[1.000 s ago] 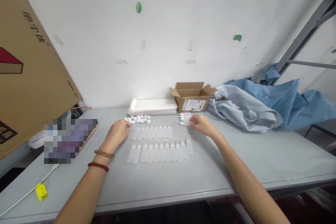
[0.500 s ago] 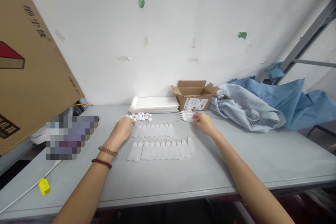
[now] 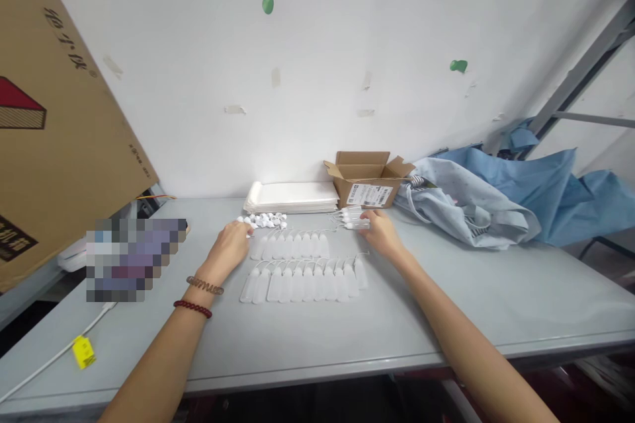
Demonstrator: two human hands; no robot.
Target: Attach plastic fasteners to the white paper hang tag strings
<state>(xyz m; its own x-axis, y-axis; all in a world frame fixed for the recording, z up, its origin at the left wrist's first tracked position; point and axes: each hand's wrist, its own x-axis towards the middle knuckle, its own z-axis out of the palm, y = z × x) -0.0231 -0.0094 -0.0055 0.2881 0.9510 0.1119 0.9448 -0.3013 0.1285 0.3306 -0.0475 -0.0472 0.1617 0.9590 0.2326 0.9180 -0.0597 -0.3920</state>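
Note:
Two rows of small translucent white bottles (image 3: 302,274) lie flat on the grey table (image 3: 307,337), each with a thin white loop at its top. My left hand (image 3: 229,246) rests with curled fingers at the left end of the far row, next to a heap of small white caps (image 3: 262,219). My right hand (image 3: 377,232) is closed in a pinch on one small white bottle (image 3: 357,225), beside a few loose bottles (image 3: 350,213) in front of the open cardboard box (image 3: 366,180).
A stack of flat white bags (image 3: 292,197) lies against the wall. Crumpled blue fabric (image 3: 496,201) covers the right back of the table. A large cardboard box (image 3: 54,125) leans at the left. A white cable with a yellow tag (image 3: 82,351) runs along the left front.
The camera shifted slightly. My left hand has moved a little toward the caps. My right hand has slid slightly left and forward among the loose bottles by the box.

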